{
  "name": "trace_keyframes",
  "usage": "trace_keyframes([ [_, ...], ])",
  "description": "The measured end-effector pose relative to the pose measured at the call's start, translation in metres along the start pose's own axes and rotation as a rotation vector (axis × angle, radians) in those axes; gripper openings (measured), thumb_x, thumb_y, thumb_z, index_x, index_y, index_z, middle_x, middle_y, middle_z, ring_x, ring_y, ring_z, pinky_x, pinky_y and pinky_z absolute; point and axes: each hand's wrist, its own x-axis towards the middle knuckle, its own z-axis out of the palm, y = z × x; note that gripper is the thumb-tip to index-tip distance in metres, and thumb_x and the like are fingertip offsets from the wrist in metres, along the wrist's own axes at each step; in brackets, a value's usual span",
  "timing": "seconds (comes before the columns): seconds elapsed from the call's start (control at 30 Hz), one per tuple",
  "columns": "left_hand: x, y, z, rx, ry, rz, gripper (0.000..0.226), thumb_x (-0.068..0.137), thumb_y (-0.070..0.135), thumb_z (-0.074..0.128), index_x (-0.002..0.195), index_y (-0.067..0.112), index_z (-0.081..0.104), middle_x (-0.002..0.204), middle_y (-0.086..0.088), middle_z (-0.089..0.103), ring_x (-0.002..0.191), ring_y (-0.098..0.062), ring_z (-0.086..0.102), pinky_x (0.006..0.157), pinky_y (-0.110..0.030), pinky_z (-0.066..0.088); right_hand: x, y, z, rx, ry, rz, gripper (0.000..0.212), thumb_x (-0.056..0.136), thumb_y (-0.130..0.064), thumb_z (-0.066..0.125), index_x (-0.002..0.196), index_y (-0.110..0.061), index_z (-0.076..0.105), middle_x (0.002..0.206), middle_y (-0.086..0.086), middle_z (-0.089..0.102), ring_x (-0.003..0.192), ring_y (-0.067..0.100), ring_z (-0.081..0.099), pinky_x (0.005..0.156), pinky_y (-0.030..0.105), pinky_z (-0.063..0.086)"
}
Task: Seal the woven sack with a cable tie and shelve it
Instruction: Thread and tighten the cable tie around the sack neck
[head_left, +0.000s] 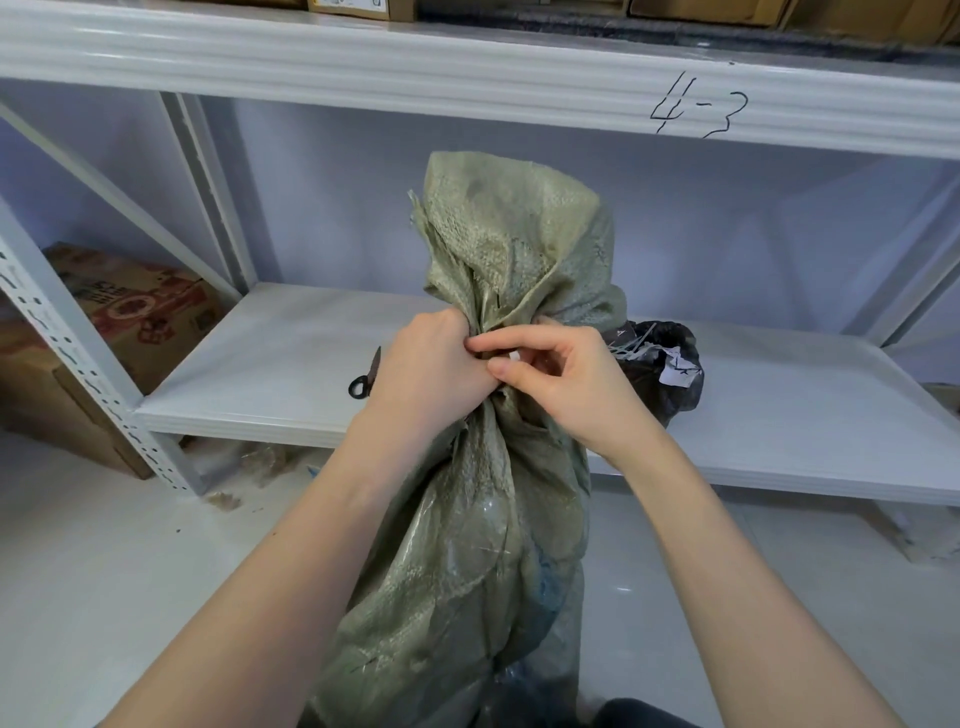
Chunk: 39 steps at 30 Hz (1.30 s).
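A grey-green woven sack (467, 545) stands upright on the floor in front of the white shelf (270, 364). Its mouth is bunched into a neck, and the loose top fans out above. My left hand (426, 364) is clenched around that neck from the left. My right hand (561, 374) is at the neck from the right, its thumb and fingers pinching a small white piece, the cable tie (514, 357). Most of the tie is hidden by my fingers and the folds of cloth.
Black-handled scissors (363, 382) lie on the shelf just behind my left hand. A black plastic bag (670, 369) sits on the shelf to the right of the sack. A printed cardboard box (140, 306) stands at the left. The beam above reads "4-3".
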Motion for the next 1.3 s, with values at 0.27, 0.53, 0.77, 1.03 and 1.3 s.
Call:
trace_keyframes([
  [0.27,0.010,-0.005,-0.013,0.091,-0.173,0.025,0.035,0.080,0.032,0.059,0.060,0.012,0.037,0.063,-0.002,0.044,0.056,-0.013,0.040,0.047,-0.026,0.030,0.003,-0.002,-0.006,0.020,-0.085,0.064,0.026,0.085,-0.006,0.063,0.105,-0.021,0.069,0.062,-0.009,0.046,0.059,0.000,0.042,0.068,0.013,0.037],
  [0.53,0.005,0.003,-0.019,0.120,-0.189,0.159,0.040,0.081,0.045,0.058,0.064,0.014,0.039,0.063,0.001,0.045,0.057,-0.012,0.040,0.048,-0.023,0.027,0.003,0.000,-0.015,0.086,-0.088,0.084,0.021,0.084,-0.005,0.064,0.097,-0.021,0.071,0.076,0.011,0.052,0.072,0.018,0.043,0.073,0.028,0.037],
  [0.77,0.003,0.006,-0.038,0.097,-0.300,0.230,0.022,0.084,0.019,0.057,0.064,0.010,0.052,0.056,-0.004,0.051,0.054,-0.016,0.044,0.050,-0.020,0.035,0.002,0.009,-0.018,0.005,-0.006,0.112,0.019,0.079,-0.006,0.070,0.085,-0.024,0.072,0.059,0.000,0.051,0.058,0.006,0.043,0.062,0.016,0.038],
  [1.03,0.002,0.009,-0.039,0.009,-0.102,0.156,0.023,0.074,0.006,0.058,0.068,0.027,0.063,0.073,0.006,0.073,0.051,0.002,0.052,0.053,-0.018,0.047,0.002,0.009,-0.013,-0.023,0.060,0.117,0.024,0.078,-0.007,0.071,0.077,-0.031,0.069,0.058,-0.004,0.050,0.049,0.000,0.041,0.057,0.010,0.035],
  [1.3,-0.002,0.011,-0.043,-0.116,0.046,0.196,0.027,0.068,0.017,0.067,0.089,0.034,0.066,0.060,0.016,0.068,0.076,-0.004,0.068,0.080,-0.035,0.054,0.001,0.015,-0.012,0.095,0.077,0.115,0.029,0.077,-0.003,0.071,0.075,-0.032,0.070,0.064,-0.003,0.054,0.064,0.008,0.047,0.071,0.024,0.040],
])
